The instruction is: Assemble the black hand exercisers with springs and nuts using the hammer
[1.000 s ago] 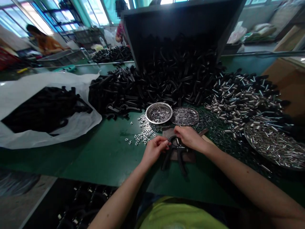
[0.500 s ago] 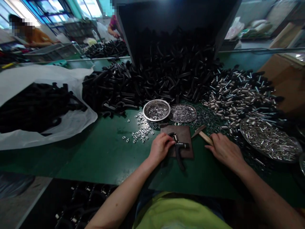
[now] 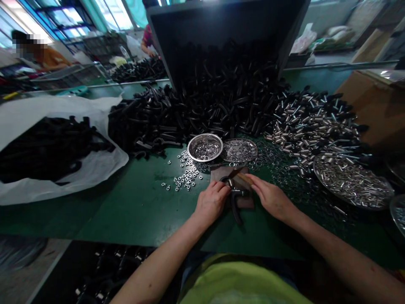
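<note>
My left hand (image 3: 211, 201) is closed on a black hand grip (image 3: 235, 207) with a small coil spring, its fingertips near the spring. The hand grip lies over a flat brown plate (image 3: 217, 172), one curved handle pointing toward me. In my right hand (image 3: 274, 200) is a hammer (image 3: 244, 178), gripped by its wooden handle. The dark hammer head is over the spring end of the hand grip; whether they touch I cannot tell.
A steel bowl (image 3: 205, 157) and an oval tray (image 3: 241, 158) hold small metal parts behind the plate. Loose rings (image 3: 186, 174) lie left. Black handles (image 3: 218, 109) are heaped behind. Springs on bolts (image 3: 311, 122) and a pin tray (image 3: 351, 181) are right; a white bag (image 3: 107, 169) is left.
My right hand has lifted the hammer from beside the plate and brought it left over the hand grip. My left hand stays at the hand grip. The view has shifted slightly.
</note>
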`<state>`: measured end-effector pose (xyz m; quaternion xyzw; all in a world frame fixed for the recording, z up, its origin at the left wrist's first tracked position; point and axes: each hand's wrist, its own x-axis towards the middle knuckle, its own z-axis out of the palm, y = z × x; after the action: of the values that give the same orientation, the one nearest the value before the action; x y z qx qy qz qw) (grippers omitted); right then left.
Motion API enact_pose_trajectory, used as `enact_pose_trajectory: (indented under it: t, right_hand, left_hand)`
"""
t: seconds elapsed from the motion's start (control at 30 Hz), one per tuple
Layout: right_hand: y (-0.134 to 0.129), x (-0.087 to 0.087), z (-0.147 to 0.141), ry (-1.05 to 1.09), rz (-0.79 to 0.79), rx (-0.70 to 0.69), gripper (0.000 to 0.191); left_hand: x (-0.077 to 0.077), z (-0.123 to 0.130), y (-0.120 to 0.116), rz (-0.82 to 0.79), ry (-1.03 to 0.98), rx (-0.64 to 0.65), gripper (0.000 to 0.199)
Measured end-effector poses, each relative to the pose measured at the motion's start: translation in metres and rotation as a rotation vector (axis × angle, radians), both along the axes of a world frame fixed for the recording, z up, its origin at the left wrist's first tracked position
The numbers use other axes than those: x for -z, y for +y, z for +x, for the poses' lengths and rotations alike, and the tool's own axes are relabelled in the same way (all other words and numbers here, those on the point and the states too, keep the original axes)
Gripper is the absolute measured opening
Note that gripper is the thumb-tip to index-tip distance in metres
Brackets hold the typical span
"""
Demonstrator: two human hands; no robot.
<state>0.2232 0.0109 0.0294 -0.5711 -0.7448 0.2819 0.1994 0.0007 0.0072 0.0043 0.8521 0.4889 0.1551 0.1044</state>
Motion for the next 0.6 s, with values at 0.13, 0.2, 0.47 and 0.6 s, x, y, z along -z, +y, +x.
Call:
enact_pose_trajectory:
  t: [0.13,0.2,0.47,0.6]
  right_hand:
    - [-0.026,0.014,0.021,0.359,-0.276,0.290,0.048]
    - [-0.047,0.022,0.027,0.558,-0.380,0.481,0.056]
    - [-0.069,0.011,0.000,0.425,-0.290,0.372,0.048]
    - [-0.054,-0.013,-0.017,0.089,0.202,0.127,0.043]
  left_hand:
    - [0.003,-0.008,-0.010,-0.035,-0.208,-0.134,0.038]
    - [0.006,-0.010,-0.015,-0.093,-0.233,-0.239,0.035]
    - [0.015,-0.008,-0.017,-0.106,-0.203,-0.301,0.012]
    - [0.016,-0.008,-0.017,-0.106,-0.196,-0.325,0.011]
